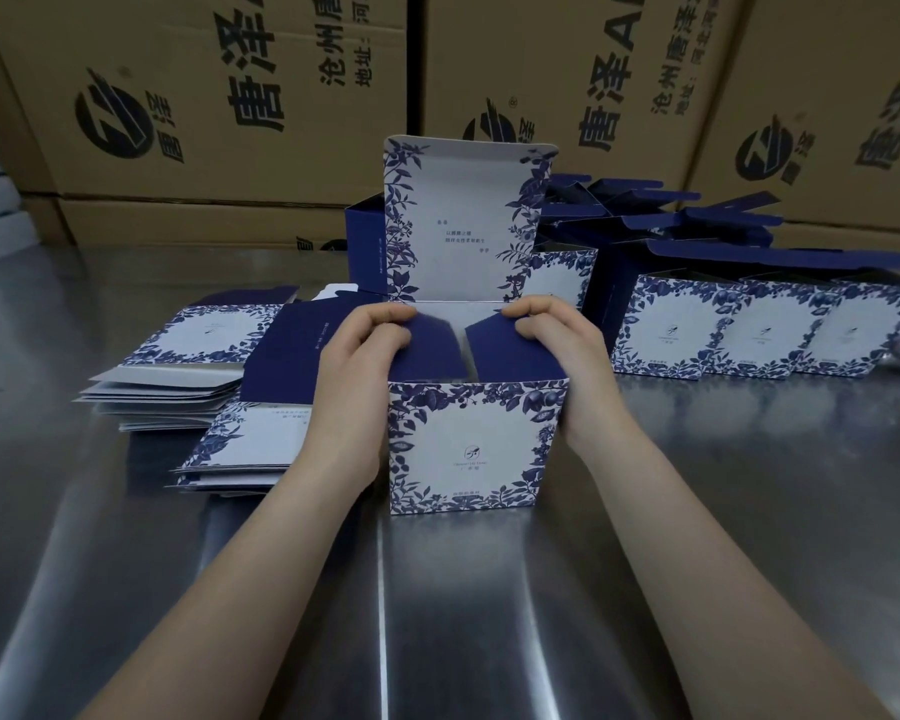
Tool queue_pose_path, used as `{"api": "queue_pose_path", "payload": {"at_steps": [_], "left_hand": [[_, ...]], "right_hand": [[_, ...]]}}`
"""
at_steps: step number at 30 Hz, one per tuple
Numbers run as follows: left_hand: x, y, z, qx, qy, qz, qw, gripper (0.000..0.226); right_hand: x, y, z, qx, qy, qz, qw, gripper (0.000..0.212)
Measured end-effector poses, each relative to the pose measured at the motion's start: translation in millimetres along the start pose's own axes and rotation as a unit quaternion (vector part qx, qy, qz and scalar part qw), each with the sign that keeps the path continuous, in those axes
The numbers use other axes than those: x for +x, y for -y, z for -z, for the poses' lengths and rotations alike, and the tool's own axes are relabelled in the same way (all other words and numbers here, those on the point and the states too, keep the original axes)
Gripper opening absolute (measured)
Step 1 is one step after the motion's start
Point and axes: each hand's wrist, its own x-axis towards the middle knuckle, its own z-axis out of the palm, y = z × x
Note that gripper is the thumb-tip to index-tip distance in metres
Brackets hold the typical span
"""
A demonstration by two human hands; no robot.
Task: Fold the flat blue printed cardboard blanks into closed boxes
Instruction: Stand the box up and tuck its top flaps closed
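Head view. Box (471,449) stands upright at centre on the steel table (749,537), white front with a blue floral border facing me. It carries a small logo and text too small to read.

Lid (463,220) stands up at 12 o'clock. A few lines of small Chinese print inside it are not legible.

My left hand (359,356), fingers curled, pinches the navy left flap (427,350). My right hand (567,350) does the same on the right flap (510,350). Both flaps are angled inward over the open top.

Flat blanks (198,345) are stacked at 9 o'clock. Folded boxes (697,330) with lids up sit in a row at 2–3 o'clock.

Brown cartons (230,96) at 12 o'clock, printed "唐泽", "沧州唐泽" and "地址", with a round black logo.
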Motion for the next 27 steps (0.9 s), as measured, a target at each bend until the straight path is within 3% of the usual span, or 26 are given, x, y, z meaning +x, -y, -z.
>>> {"api": "queue_pose_path", "payload": {"at_steps": [5, 17, 27], "left_hand": [[2.5, -0.7, 1.8, 0.006, -0.001, 0.007, 1.000, 0.025], [2.0, -6.4, 2.7, 0.076, -0.018, -0.018, 0.997, 0.017], [3.0, -1.0, 7.2, 0.061, 0.013, -0.017, 0.998, 0.020]], "right_hand": [[-1.9, -0.2, 3.5, 0.013, 0.045, 0.008, 0.999, 0.025], [3.2, -0.6, 2.0, -0.079, -0.021, 0.055, 0.995, 0.034], [1.2, 2.4, 8.5, -0.067, 0.060, -0.007, 0.996, 0.016]]}}
